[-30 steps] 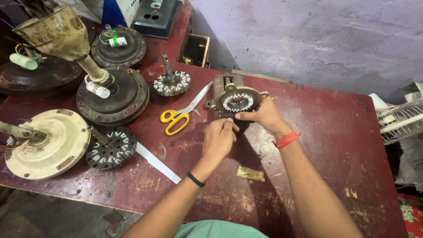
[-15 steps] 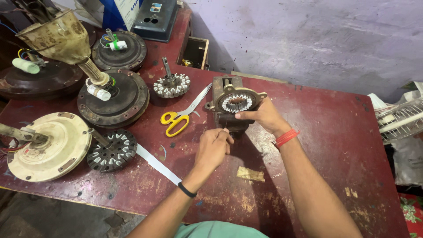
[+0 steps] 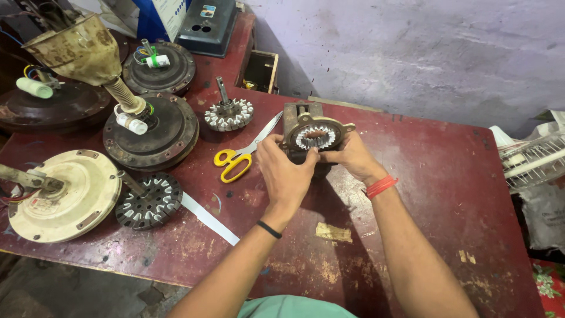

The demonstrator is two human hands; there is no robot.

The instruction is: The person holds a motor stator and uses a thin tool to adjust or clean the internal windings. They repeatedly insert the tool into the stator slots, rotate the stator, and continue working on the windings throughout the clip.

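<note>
We have both hands on the stator (image 3: 316,137), just above the middle of the frame. Our left hand (image 3: 285,172) comes up from below with its fingers curled against the stator's near left edge, the fingertips pressed to the metal ring; we cannot tell whether anything is pinched between them. Our right hand (image 3: 352,154) grips the right side of the same ring, fingers wrapped around its edge. The stator stands tilted against a rusty block (image 3: 301,112) on the red table (image 3: 447,176), its toothed white core facing us.

Just left of the left hand lie yellow-handled scissors (image 3: 241,157), blades pointing up toward the block. Further up and left stands a small wound core (image 3: 228,113) on its shaft. Left of centre, a dark wound rotor (image 3: 148,200) lies beside a cream motor cover (image 3: 62,194), with a white strip (image 3: 209,218) running down-right from it. Dark motor housings (image 3: 154,129) fill the upper left. A fan guard (image 3: 532,162) shows at the right edge.
</note>
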